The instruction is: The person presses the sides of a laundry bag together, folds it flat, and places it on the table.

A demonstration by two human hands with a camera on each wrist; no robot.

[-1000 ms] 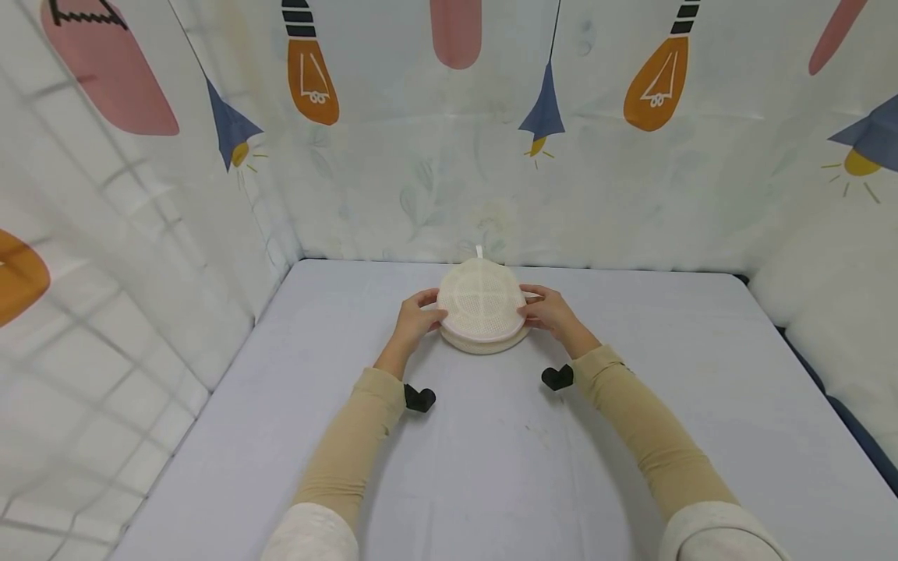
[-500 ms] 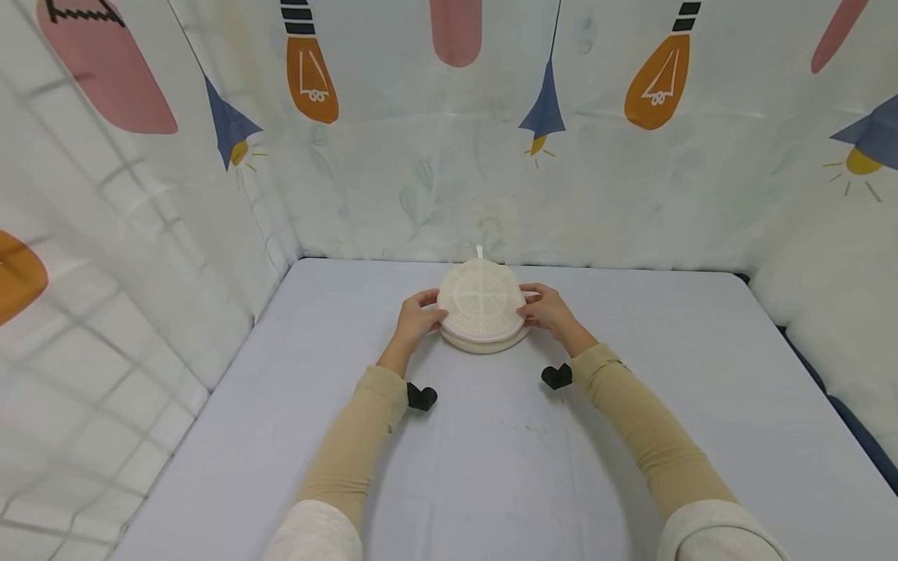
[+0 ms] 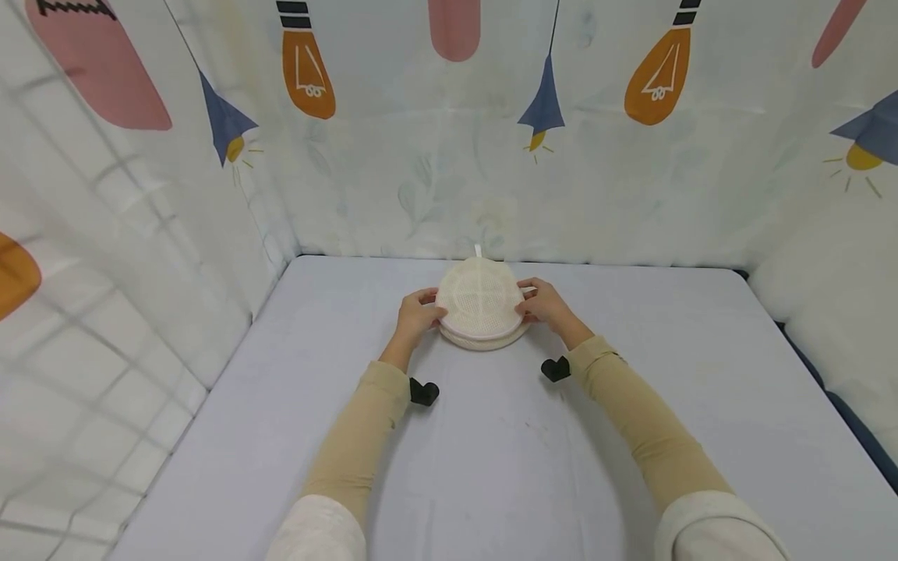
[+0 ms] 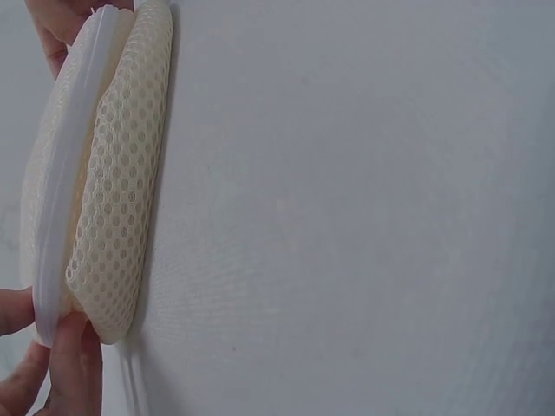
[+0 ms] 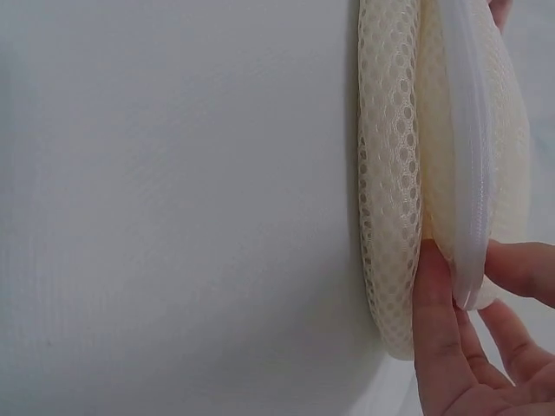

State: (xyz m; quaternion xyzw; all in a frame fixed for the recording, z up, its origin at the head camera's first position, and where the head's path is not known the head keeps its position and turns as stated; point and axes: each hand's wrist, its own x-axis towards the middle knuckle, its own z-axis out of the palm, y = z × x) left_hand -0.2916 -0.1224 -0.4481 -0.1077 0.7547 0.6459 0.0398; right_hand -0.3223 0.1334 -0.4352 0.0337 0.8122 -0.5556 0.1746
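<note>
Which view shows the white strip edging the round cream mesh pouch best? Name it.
Left wrist: the white strip shows large, its visible run uncropped. Right wrist shows it large too, cropped at the top; head, only a thin pale rim.

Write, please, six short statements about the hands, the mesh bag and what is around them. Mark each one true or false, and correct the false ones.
1. The left hand and the right hand grip opposite sides of the round cream mesh bag. True.
2. The bag is at the edge closest to the person. False: it is near the far edge of the table.
3. The bag is edged in black. False: a white band runs along its edge.
4. A small white tab sticks out at the bag's far side. True.
5. The background is plain. False: the white cloth behind the table carries printed orange bulbs.
6. A black piece shows beside the left beige sleeve. True.
</note>
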